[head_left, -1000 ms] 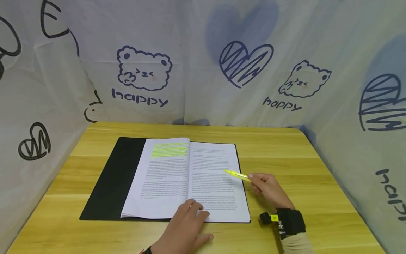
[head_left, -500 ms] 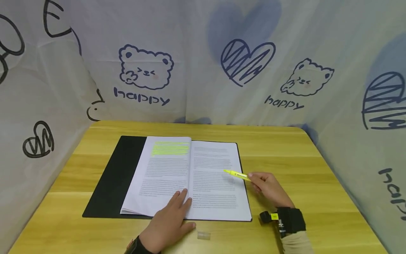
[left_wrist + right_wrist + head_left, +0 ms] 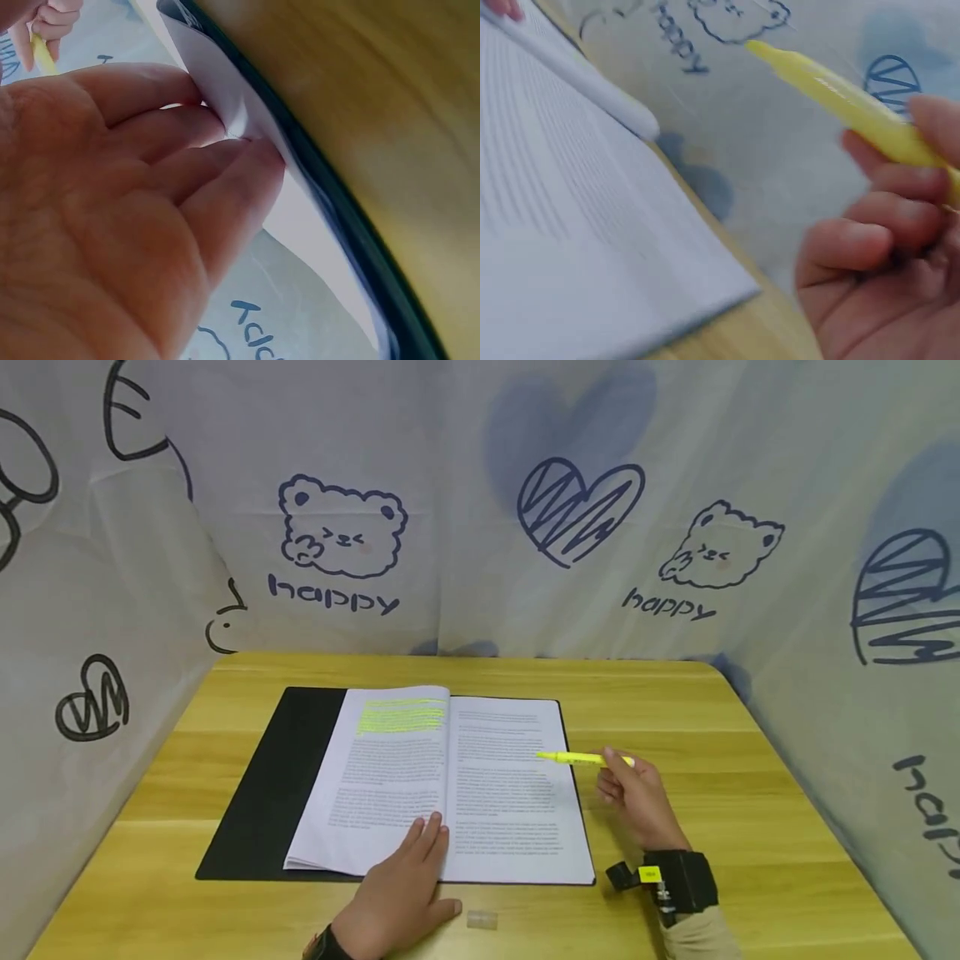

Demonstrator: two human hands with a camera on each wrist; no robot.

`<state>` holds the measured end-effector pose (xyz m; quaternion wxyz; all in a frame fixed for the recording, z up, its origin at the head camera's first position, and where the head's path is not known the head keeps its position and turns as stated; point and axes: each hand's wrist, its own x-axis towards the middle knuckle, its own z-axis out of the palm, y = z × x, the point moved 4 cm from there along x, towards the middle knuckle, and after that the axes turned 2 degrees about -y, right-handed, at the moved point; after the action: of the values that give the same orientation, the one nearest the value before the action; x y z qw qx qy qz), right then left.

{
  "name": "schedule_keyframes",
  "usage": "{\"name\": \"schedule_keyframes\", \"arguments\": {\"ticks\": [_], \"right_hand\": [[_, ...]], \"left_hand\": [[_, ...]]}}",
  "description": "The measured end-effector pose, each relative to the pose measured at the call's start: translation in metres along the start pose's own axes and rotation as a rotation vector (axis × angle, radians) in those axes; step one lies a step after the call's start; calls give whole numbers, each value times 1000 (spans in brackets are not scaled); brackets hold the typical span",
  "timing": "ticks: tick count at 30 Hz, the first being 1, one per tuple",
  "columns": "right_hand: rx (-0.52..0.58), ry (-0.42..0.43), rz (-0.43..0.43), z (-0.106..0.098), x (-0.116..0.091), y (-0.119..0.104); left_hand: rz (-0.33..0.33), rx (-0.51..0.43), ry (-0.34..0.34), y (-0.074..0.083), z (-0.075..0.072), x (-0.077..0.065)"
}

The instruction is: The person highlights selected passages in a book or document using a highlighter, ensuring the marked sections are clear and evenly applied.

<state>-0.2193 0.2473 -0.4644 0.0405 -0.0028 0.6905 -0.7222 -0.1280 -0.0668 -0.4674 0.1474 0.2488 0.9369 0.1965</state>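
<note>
An open book of printed pages lies on a black cover. Bright yellow marking covers the top lines of its left page. My left hand rests on the lower edge of the book beside the centre fold, fingers extended; the left wrist view has its fingertips against the paper. A yellow highlighter is pinched between thumb and fingers of my right hand, just off the book's right edge. Its tip points left, over the right page in the head view. The pen's rear end shows white behind the thumb.
On the wooden table, a small translucent piece lies in front of the book, right of my left thumb. A white curtain with drawn bears and hearts surrounds the table at the back and sides.
My left hand has slid left towards the fold, uncovering the small translucent piece. In my right hand the highlighter has swung more level, and its white rear end now shows.
</note>
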Motion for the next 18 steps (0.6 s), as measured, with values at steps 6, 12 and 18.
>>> {"name": "schedule_keyframes", "arguments": {"ticks": [6,12,18], "right_hand": [[333,-91,64,26,6,11],[247,-125,122,55,9,19],[270,-127,120,86,20,19]], "left_hand": [[-2,-7,11,-1,0,-2],[-5,-14,13,0,0,-2],[1,-8,35,1,-1,-4]]}}
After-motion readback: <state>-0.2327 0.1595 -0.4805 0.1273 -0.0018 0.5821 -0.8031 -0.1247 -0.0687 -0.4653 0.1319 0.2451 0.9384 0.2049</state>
